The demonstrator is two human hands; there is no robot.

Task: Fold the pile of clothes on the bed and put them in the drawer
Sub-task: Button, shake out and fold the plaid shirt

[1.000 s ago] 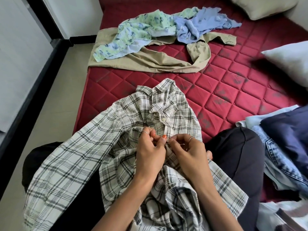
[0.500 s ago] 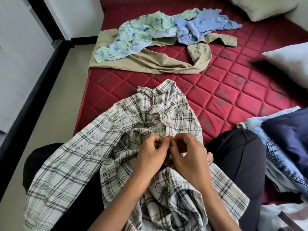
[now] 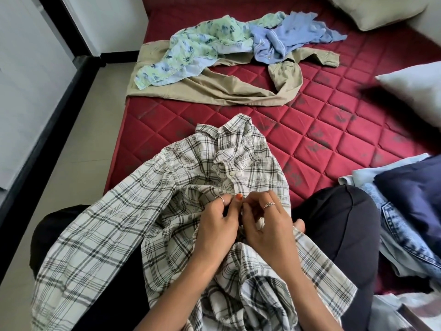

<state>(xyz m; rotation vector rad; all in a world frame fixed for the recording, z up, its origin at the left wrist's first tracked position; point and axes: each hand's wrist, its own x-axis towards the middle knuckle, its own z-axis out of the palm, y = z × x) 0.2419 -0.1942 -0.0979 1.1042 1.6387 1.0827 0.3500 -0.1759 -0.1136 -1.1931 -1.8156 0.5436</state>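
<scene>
**Both hands pinching the plaid shirt front, lower center**

Plaid shirt (image 3: 167, 211) lies across the person's lap, collar toward frame center, one sleeve trailing to lower left. Left hand (image 3: 218, 226) and right hand (image 3: 268, 229) meet at the button strip just below the top button; fingers of both are curled and pinch the fabric there, fingertips touching. Whether a button is between them I cannot tell.

Red mattress (image 3: 334, 130) fills the upper and right frame. Upper center: floral shirt (image 3: 191, 48) and blue shirt (image 3: 286, 37) lie crumpled on top of tan trousers (image 3: 226, 87). Right edge: heap with jeans (image 3: 401, 225) and a navy garment (image 3: 415, 194) on top. Pillows at upper right (image 3: 381, 10) and right edge (image 3: 415, 89). No drawer or other container in view.
</scene>
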